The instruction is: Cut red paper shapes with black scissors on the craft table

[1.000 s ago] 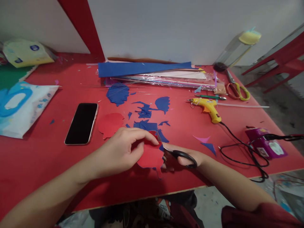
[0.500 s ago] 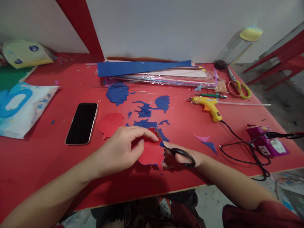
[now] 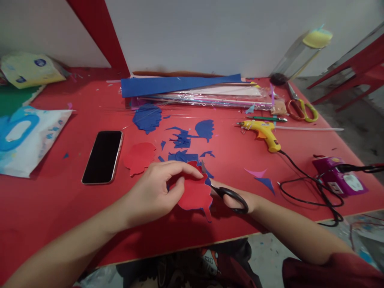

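My left hand [image 3: 159,188] grips a red leaf-shaped cutout [image 3: 195,194] with a scalloped edge and a short stem; blue shows along its rim, as from a blue sheet beneath. Black-handled scissors [image 3: 235,200] are in my right hand [image 3: 247,200], their blades at the cutout's right edge and partly hidden by it. A second red cutout [image 3: 139,156] lies flat beyond my left wrist. Blue leaf-shaped cutouts [image 3: 147,118] and blue scraps [image 3: 181,140] are scattered past my hands.
To the left lie a phone [image 3: 103,158] and a wipes pack [image 3: 36,136]. On the right are a yellow glue gun [image 3: 264,134] with its cord, a purple box [image 3: 339,178] and larger scissors [image 3: 301,110]. Blue strips [image 3: 180,85] and wrapped sticks lie along the wall.
The red cutout and my left hand have shifted slightly to the right. The scissors stay at the cutout's right edge.
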`<state>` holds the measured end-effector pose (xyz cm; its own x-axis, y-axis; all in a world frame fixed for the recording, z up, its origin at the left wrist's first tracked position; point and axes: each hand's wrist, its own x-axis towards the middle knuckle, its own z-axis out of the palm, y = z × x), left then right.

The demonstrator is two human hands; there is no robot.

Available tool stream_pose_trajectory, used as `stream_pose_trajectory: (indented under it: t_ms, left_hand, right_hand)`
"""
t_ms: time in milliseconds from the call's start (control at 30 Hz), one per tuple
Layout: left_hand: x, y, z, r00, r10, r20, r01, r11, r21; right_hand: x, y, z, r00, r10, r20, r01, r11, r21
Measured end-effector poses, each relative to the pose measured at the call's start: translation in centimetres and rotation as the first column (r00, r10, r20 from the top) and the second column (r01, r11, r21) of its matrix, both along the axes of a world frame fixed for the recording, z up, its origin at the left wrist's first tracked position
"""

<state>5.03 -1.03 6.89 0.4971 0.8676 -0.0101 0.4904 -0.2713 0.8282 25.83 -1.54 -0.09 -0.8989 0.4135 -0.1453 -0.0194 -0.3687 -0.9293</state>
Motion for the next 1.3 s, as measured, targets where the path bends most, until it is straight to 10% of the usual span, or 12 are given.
stream_pose_trajectory:
  t_ms: [1300]
  left_hand:
    - [1.6, -1.8, -1.7, 0.963, 0.213, 0.162, -0.203, 0.976, -0.078]
  right_hand:
    - [0.1, -0.4, 0.9, 0.996, -0.077, -0.051, 0.086, 0.979, 0.187]
